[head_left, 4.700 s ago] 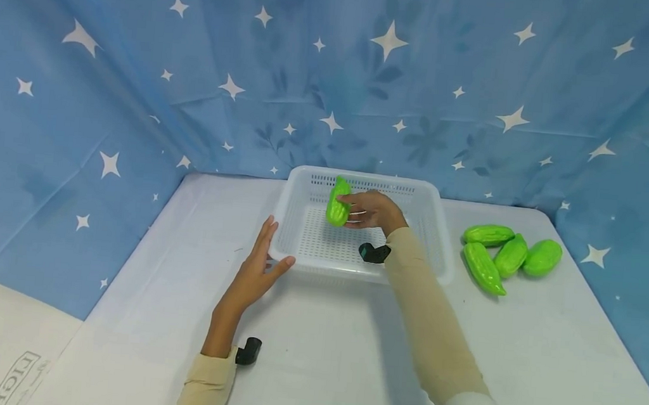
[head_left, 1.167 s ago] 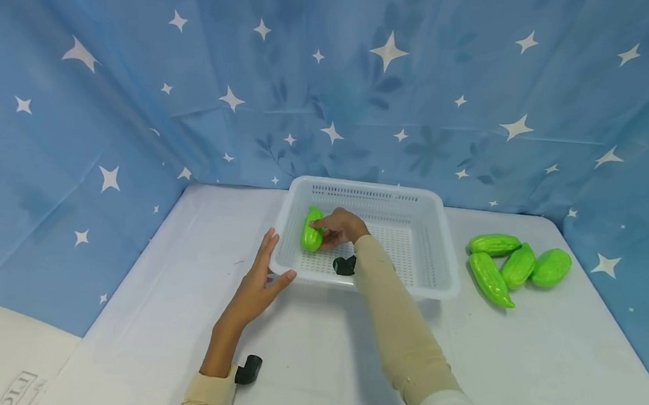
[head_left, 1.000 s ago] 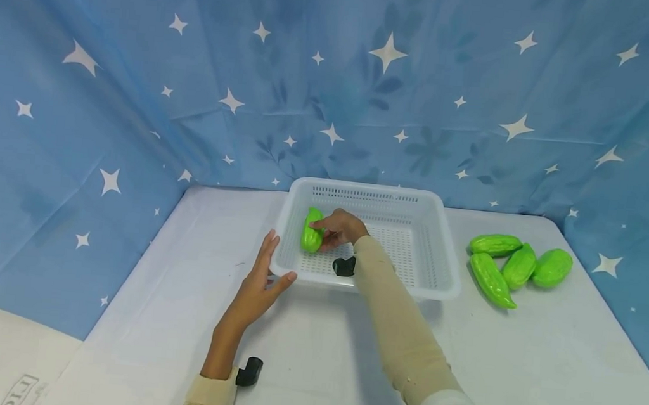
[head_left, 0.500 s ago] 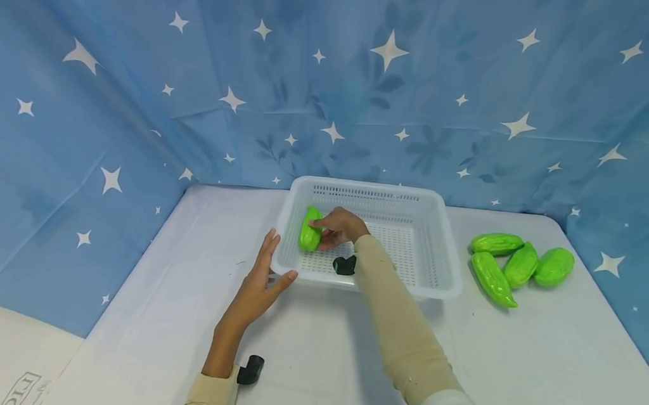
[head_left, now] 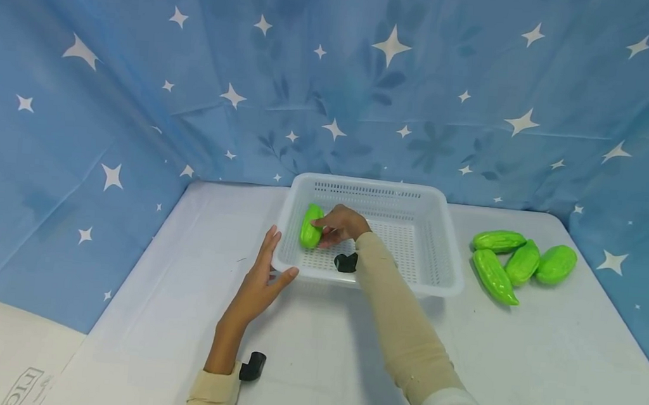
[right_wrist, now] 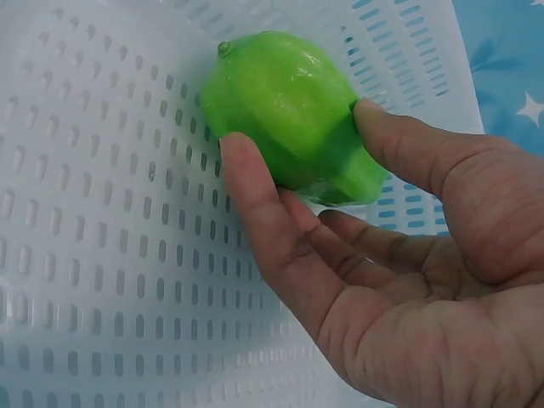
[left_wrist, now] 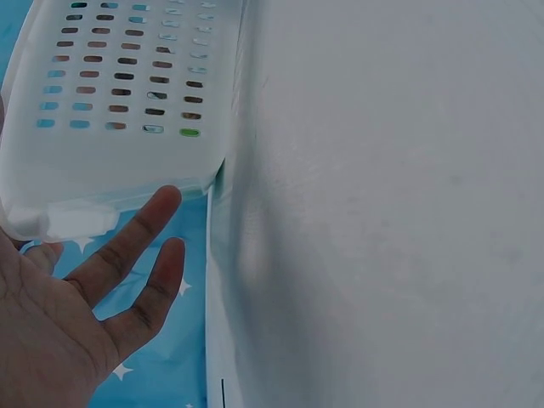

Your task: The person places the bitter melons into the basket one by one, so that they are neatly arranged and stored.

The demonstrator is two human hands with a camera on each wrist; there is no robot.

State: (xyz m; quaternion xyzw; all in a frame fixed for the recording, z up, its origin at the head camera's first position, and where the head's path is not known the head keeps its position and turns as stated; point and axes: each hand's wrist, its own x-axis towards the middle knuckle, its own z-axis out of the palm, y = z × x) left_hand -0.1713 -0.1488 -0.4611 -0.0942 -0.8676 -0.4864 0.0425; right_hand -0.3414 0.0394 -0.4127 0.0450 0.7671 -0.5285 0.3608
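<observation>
Lowest in the frame, the left hand [head_left: 257, 286] has its fingers spread wide at the near-left corner of the white basket [head_left: 404, 244] on the table [head_left: 311, 367]. Farther up, the right hand [head_left: 346, 222] pinches a green vegetable [head_left: 310, 230] between thumb and fingers, inside the basket by its left wall. A light pinch kept low, the left hand steadying the corner, should serve best. Four other green vegetables [head_left: 495, 276] lie at right; a blue curtain [head_left: 333, 89] fills the top.
</observation>
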